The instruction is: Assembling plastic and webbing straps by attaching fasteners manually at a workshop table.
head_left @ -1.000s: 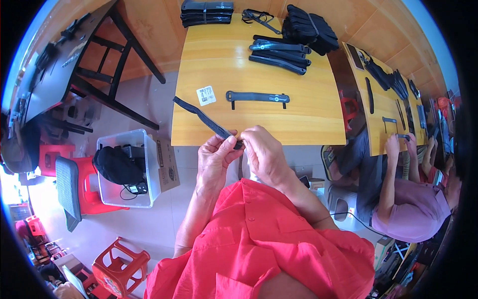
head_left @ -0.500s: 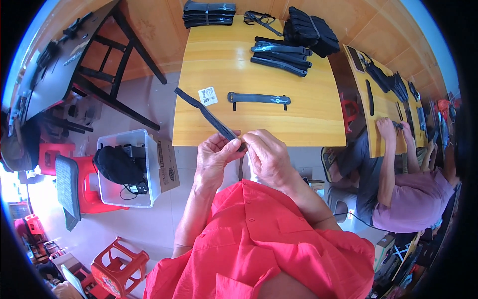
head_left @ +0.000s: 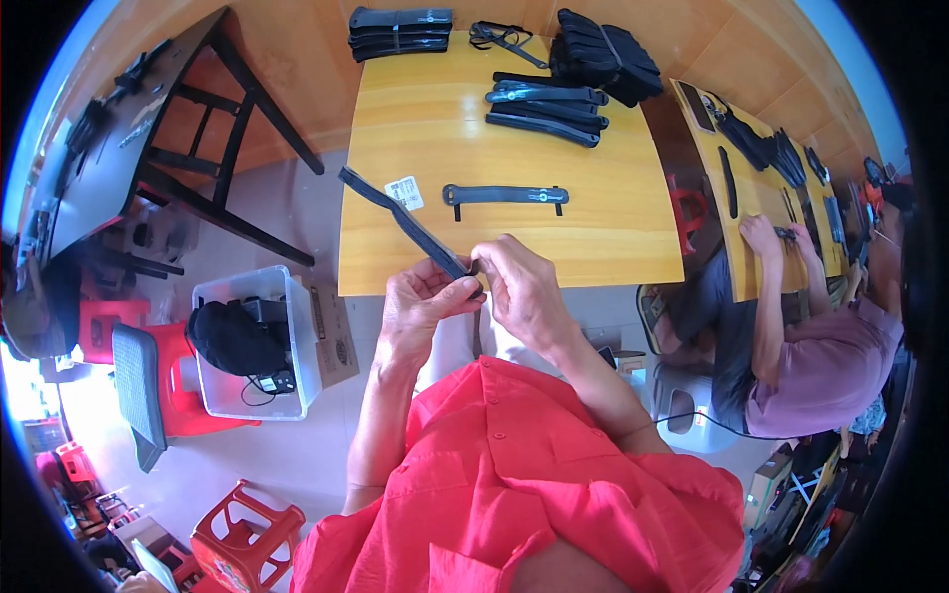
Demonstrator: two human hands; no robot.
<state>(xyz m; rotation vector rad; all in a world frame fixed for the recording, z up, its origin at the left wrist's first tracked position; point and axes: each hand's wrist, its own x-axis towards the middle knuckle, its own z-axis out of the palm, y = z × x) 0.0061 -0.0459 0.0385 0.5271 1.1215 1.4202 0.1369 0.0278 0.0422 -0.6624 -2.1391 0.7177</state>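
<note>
Between thumb and fingers, my left hand (head_left: 427,298) grips a long black strap (head_left: 405,219) near its lower end, and the strap's far end slants up to the left over the table edge. My right hand (head_left: 519,289) is closed at that same lower end, its thumb and forefinger pinching a small dark piece of the strap. Beyond my hands another black strap (head_left: 506,195) with pale print lies flat on the yellow wooden table (head_left: 415,265), two short dark tabs sticking out below it. A white label (head_left: 404,193) lies beside the held strap.
At the table's back are a pile of straps (head_left: 547,109), a banded stack (head_left: 399,33) and a black bundle (head_left: 605,57). A clear bin (head_left: 301,381) and red stool (head_left: 247,534) stand at left. A co-worker (head_left: 820,366) sits at right by another table.
My right hand has lifted slightly, its fingers now pinching a small dark piece at the strap's end. The left hand keeps its grip. The whole view has shifted a little.
</note>
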